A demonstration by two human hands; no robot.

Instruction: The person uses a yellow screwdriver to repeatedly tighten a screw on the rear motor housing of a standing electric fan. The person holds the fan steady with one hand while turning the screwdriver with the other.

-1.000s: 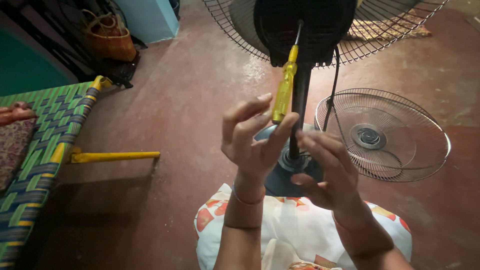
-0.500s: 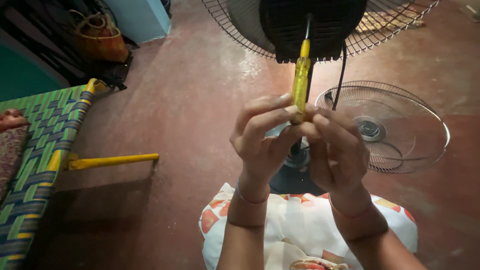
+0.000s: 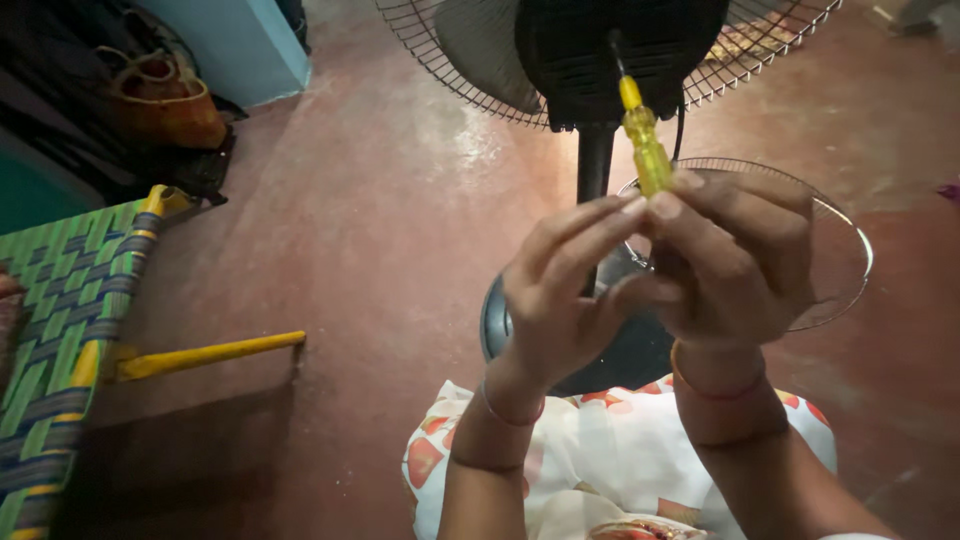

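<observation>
A red-brown floor [image 3: 380, 230], smooth and patchily worn, fills the middle of the frame; at the left edge a cot [image 3: 60, 330] woven in green and grey bands on a yellow frame is seen, and a tan basket [image 3: 165, 100] sits in the upper left beside a pale blue wall. A detached wire guard [image 3: 830, 240], round and domed, lies on the floor at right, largely hidden behind the right hand [image 3: 740, 255]. At the top centre, the dark ribbed motor housing [image 3: 620, 55] of a pedestal fan is backed by a wire grille [image 3: 450, 50]. A translucent yellow screwdriver [image 3: 645, 145] is gripped upright by the closed fingertips of both hands, the left hand [image 3: 565, 300] curled against its lower handle, its dark shaft meeting the housing. Compared with half a second ago, the hands are brought closer together and the tip is raised onto the housing.
</observation>
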